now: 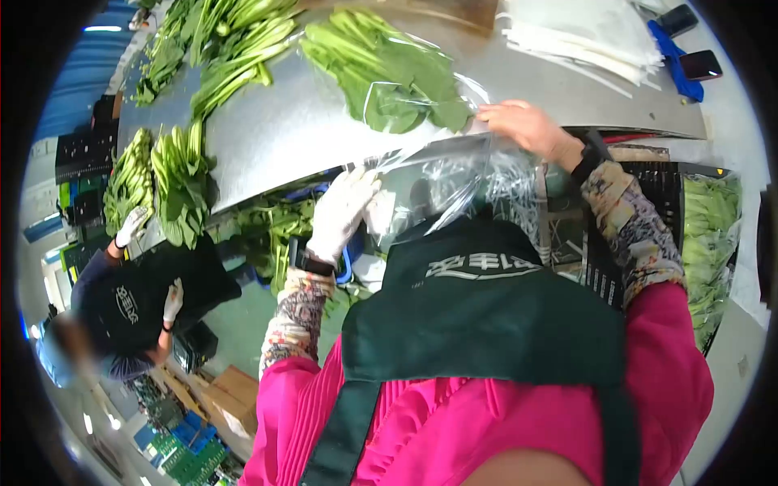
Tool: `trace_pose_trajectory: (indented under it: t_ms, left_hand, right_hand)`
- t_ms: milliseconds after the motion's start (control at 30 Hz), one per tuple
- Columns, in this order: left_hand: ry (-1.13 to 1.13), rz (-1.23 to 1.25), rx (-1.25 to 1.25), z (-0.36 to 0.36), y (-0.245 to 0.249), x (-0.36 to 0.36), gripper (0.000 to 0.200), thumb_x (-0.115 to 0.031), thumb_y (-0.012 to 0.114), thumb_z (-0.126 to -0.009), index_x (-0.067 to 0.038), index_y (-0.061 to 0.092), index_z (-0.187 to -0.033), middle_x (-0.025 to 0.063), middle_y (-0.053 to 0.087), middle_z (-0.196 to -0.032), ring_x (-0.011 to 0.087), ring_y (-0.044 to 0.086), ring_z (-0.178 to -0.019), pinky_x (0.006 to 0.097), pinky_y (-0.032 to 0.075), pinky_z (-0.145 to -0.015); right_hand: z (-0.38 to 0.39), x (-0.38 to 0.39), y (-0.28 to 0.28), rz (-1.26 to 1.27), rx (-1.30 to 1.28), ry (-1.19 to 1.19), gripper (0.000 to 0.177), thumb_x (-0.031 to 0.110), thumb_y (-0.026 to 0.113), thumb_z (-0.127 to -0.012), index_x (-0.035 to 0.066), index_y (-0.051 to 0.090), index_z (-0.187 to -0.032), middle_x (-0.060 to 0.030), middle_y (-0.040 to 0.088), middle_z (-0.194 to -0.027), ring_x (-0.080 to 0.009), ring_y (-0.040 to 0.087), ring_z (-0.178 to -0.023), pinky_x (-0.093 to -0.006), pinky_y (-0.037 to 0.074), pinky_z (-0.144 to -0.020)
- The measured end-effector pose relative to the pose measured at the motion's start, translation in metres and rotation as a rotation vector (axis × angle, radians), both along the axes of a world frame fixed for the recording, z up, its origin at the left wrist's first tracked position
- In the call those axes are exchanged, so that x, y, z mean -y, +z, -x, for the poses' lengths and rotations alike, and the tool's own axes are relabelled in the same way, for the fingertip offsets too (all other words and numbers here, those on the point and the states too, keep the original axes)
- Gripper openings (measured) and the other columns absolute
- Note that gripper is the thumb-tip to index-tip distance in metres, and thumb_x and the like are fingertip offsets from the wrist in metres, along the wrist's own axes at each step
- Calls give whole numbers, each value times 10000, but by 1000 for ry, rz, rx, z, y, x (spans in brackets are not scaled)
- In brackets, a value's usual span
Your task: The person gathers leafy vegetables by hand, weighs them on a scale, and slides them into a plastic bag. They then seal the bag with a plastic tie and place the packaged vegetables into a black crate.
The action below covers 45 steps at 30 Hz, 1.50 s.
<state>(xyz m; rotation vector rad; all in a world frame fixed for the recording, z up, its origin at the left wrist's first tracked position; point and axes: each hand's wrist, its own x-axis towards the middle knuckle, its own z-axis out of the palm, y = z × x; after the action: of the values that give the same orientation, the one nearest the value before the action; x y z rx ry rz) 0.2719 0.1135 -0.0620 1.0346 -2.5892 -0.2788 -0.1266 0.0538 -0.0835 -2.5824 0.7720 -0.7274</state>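
A bunch of leafy greens (381, 69) lies on the metal table in front of me, its stems pointing to the far left. A clear plastic bag (442, 166) covers its leafy end and hangs toward me over the table's near edge. My right hand (531, 130), bare, has its fingers closed on the bag's edge beside the leaves. At the near table edge my left hand (336, 215), in a white glove, is closed on the left side of the film. Glare on the plastic partly hides the fingertips.
More bunches of greens (243, 49) lie on the table (267, 134) at the left. White plastic sheets (579, 36) and a phone (700, 65) are at the back right. Bagged greens (711, 243) stand at my right. Another person (130, 300) works at the left.
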Motion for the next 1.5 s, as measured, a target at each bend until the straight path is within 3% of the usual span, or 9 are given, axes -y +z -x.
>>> trace_pose_trajectory:
  t_ms: [367, 533, 733, 867, 933, 967, 1033, 1200, 1500]
  left_hand:
    - [669, -1068, -958, -9, -15, 23, 284, -223, 553, -914, 53, 593, -968, 133, 682, -827, 201, 665, -716, 285, 514, -701]
    - [675, 327, -386, 15, 16, 29, 469, -48, 632, -825, 55, 457, -1247, 217, 556, -1199, 311, 573, -1030, 418, 420, -939]
    - [233, -219, 131, 39, -11, 83, 612, -322, 505, -890, -40, 328, -1403, 143, 277, -1479, 367, 211, -1366, 527, 143, -1104]
    - [187, -218, 197, 40, -14, 92, 633, -356, 476, -906, -56, 281, -1427, 134, 262, -1487, 348, 203, -1376, 502, 101, -1115]
    - [177, -313, 85, 35, -12, 91, 610, -271, 487, -912, -54, 257, -1434, 161, 246, -1488, 358, 202, -1374, 497, 94, -1123]
    - [141, -243, -29, 19, -32, 90, 598, -225, 492, -913, -44, 255, -1431, 173, 258, -1480, 355, 215, -1369, 488, 123, -1122]
    - [174, -196, -490, -1, -58, 89, 588, -166, 515, -911, -21, 257, -1419, 186, 314, -1444, 327, 277, -1346, 464, 199, -1114]
    - [-325, -289, -129, 188, -44, 88, 537, -296, 479, -923, -48, 374, -1388, 211, 326, -1435, 414, 239, -1333, 500, 171, -1090]
    - [-294, -999, -770, 320, 90, 54, 338, -228, 579, -901, 13, 526, -1131, 105, 570, -1037, 177, 519, -958, 271, 430, -812]
  right_hand:
    - [-36, -1, 23, -1026, 478, -613, 302, 256, 478, -957, -26, 571, -899, -69, 570, -589, -122, 566, -464, -231, 476, -451]
    - [-36, 5, 11, -1080, 526, -723, 283, 240, 485, -943, -20, 574, -879, -68, 567, -572, -113, 556, -445, -242, 464, -396]
    - [-48, 8, 32, -1032, 336, -961, 258, 253, 555, -893, -1, 553, -942, -98, 570, -546, -170, 552, -415, -293, 464, -421]
    - [-80, 29, 39, 116, 257, -1186, 340, 273, 597, -847, 12, 556, -1061, -188, 623, -723, -335, 615, -701, -390, 487, -620]
    - [-82, 44, 19, -906, -95, -1004, 352, 290, 612, -880, -10, 578, -1062, -146, 648, -828, -154, 629, -810, -276, 485, -667]
    - [-58, 35, -44, -680, 563, -306, 441, 366, 632, -867, -25, 606, -1071, -78, 657, -919, -130, 607, -819, -271, 485, -689]
    - [-107, 51, 61, -1462, 1181, -616, 288, 304, 498, -951, 55, 619, -1033, -24, 602, -867, -99, 555, -769, -254, 453, -684]
    - [-110, 34, 164, -1343, 1803, 227, 220, 302, 554, -935, 124, 559, -806, 72, 507, -670, -66, 509, -581, -222, 417, -525]
    - [45, -150, 251, -201, 2068, 33, 219, 127, 513, -919, 59, 556, -1122, -80, 616, -1060, -173, 563, -1037, -363, 462, -909]
